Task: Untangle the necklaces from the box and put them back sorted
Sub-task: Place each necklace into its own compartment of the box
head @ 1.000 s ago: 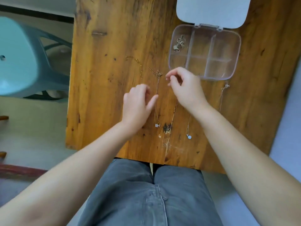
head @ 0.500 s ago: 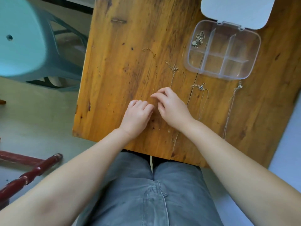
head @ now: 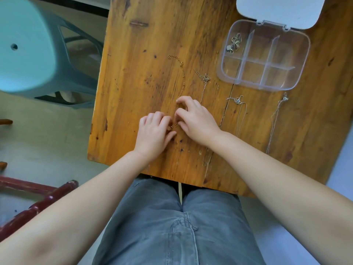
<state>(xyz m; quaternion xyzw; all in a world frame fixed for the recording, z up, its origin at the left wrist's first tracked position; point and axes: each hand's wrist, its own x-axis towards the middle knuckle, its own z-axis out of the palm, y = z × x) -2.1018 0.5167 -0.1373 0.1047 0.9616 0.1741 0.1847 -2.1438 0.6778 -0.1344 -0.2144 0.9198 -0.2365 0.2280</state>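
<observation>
A clear compartment box (head: 225, 73) lies open at the table's far right, its white lid (head: 280, 10) flipped back. A small tangle of silver chain (head: 234, 44) sits in its top-left compartment. Several necklaces lie stretched out on the wood: a gold chain (head: 183, 77) at the left, then a second chain (head: 204, 81), then two thin silver ones (head: 241, 113) (head: 275, 119). My left hand (head: 153, 133) and my right hand (head: 196, 119) meet at the gold chain's near end, fingertips pinching it against the table.
The wooden table (head: 145, 77) ends close to my lap, its near edge just behind my wrists. A teal plastic stool (head: 28, 52) stands off the left side. A dark red wooden frame (head: 34, 203) lies on the floor at lower left.
Both hands came down from mid-air near the box to the table's near part, settling on the gold chain's lower end. The camera view shifted left and tilted.
</observation>
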